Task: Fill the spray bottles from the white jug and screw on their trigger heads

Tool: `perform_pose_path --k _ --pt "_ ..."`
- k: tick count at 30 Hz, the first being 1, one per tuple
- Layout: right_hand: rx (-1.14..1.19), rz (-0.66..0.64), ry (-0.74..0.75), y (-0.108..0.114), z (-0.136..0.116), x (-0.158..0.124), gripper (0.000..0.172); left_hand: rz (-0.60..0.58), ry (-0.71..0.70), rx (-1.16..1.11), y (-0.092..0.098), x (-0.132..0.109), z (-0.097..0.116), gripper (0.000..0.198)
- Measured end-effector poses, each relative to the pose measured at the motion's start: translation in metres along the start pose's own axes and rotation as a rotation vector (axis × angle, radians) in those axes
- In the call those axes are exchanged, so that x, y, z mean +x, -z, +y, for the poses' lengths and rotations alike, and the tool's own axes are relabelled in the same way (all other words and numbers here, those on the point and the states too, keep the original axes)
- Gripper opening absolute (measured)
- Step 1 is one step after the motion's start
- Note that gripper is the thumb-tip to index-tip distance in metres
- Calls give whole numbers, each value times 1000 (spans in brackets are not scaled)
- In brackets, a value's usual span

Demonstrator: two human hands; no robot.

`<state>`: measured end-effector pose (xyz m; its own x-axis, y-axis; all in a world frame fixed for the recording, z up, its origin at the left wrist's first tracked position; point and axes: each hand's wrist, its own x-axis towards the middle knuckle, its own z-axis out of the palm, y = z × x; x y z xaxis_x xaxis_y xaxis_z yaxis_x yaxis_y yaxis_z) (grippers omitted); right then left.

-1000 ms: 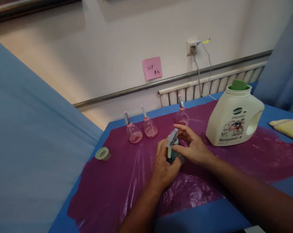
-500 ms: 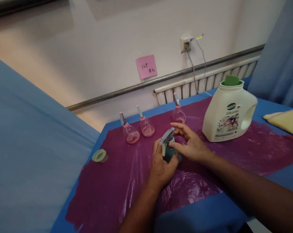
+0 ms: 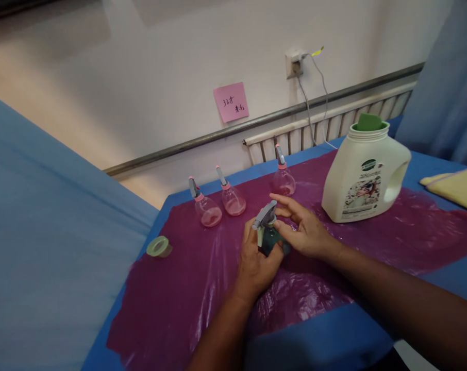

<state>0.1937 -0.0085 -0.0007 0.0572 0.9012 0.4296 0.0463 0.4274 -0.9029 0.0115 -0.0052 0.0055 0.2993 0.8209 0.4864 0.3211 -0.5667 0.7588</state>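
Observation:
A dark green spray bottle point(image 3: 271, 240) with a grey trigger head stands in front of me on the purple plastic sheet point(image 3: 183, 293). My left hand point(image 3: 256, 260) is wrapped round its body, thumb on the near side. At the bottle's neck, my right hand point(image 3: 305, 229) has its thumb against the collar and its fingers curved behind the head, the index finger stretched out. Farther back stand three clear spray bottles with pink collars and some pink liquid: a left one point(image 3: 210, 212), a middle one point(image 3: 233, 202) and a right one point(image 3: 284, 182).
A big cream jug point(image 3: 336, 196) with a green piece in its mouth stands right of my hands. A small pale green cup point(image 3: 159, 247) is at the left. At the far right lies a yellow cloth point(image 3: 455, 189). The wall and a radiator point(image 3: 326, 121) border the table's back.
My right thumb has shifted slightly at the green bottle's collar, while my left hand keeps its hold. The view has moved a little; the other objects stay put.

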Motion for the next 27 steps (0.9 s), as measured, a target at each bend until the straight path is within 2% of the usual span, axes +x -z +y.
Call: perform_pose_path --k 3,6,12,17,21,23,27 --pt "-49 33 57 0 2 4 64 11 8 22 0 0 2 56" --pt "-55 77 100 -4 5 8 67 19 -3 24 -1 0 2 58" --pt "-26 136 76 -14 10 9 70 1 -29 31 0 1 -4 64" --pt "-6 60 141 -4 3 4 75 -10 -11 31 1 -1 -10 63" --pt "31 -45 65 0 -3 0 76 -18 2 -12 0 -3 -12 64" --pt "24 -45 33 -1 -3 0 76 -28 14 -21 0 -2 -10 66" --pt "-17 42 98 -4 2 5 74 -26 40 -8 1 -1 -2 73"
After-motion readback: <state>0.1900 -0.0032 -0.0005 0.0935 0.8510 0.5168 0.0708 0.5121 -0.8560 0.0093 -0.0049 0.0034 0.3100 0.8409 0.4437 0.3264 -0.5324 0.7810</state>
